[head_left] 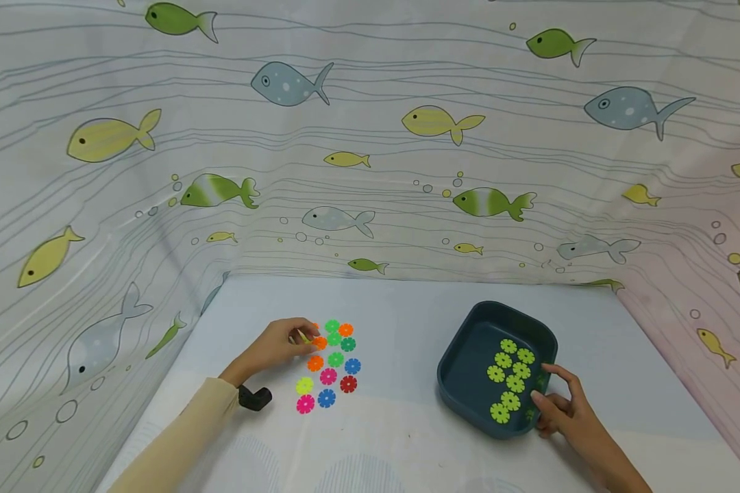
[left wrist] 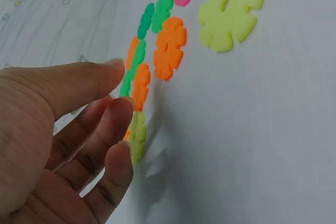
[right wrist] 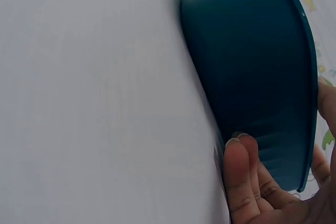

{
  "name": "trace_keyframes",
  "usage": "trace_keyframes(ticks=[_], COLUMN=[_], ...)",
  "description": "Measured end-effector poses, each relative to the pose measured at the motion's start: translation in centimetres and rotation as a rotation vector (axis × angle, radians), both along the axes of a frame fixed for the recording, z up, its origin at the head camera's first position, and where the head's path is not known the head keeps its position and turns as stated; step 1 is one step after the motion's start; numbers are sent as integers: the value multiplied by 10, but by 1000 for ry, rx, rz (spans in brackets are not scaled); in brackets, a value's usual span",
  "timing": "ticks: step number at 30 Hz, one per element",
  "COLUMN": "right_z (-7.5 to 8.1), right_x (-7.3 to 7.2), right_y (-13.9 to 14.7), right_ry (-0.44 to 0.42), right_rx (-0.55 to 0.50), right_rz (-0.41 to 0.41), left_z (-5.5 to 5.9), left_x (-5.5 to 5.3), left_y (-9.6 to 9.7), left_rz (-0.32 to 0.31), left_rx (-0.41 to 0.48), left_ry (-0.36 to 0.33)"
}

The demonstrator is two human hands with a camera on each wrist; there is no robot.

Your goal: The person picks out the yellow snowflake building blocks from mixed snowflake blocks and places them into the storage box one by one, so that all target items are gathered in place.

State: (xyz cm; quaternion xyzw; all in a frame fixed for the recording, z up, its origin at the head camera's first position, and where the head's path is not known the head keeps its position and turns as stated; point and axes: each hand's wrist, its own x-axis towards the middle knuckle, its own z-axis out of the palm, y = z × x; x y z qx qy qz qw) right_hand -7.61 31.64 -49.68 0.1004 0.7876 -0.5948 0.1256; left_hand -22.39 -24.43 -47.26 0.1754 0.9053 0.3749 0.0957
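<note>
My left hand (head_left: 288,339) hovers with bent fingers and thumb apart over loose plastic flower-shaped discs. In the left wrist view its fingertips are right by a yellow-green disc (left wrist: 137,136) and an orange disc (left wrist: 140,86). Green discs (head_left: 334,339), a red disc (head_left: 348,384), blue discs (head_left: 353,366) and pink discs (head_left: 328,376) lie in a loose group nearby. At the right, my right hand (head_left: 570,411) grips the side of a dark teal plastic basin (head_left: 459,373), with fingertips (right wrist: 237,156) against its outer wall. Several yellow-green discs (head_left: 514,383) lie inside the basin.
A white table (head_left: 401,424) with faint patterns spreads beneath everything. Fish-printed sheeting (head_left: 382,192) rises behind it and along both sides. A small black device (head_left: 255,398) sits at the left wrist.
</note>
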Motion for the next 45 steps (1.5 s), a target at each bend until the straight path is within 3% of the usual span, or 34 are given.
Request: trace_keyframes(ticks=[7,12,27,34,45], right_z=[0,1,4,3,4], right_x=[0,0,0,0,1], right_y=[0,0,-3,-3,-3], right_ry=[-5,-4,7,9,0], right_rx=[3,7,7,10,8], right_rz=[-1,-2,-3,-2,-5], left_z=[-4,-9,-12,-12,-11], left_x=[-2,-4,-12,-12,-10], left_y=[-10,-17,-20,-18,-19], left_rz=[56,78,91,120,111], left_rx=[-9,-46,-56,-84,-78], left_ry=[-20,3,-1,-22,-4])
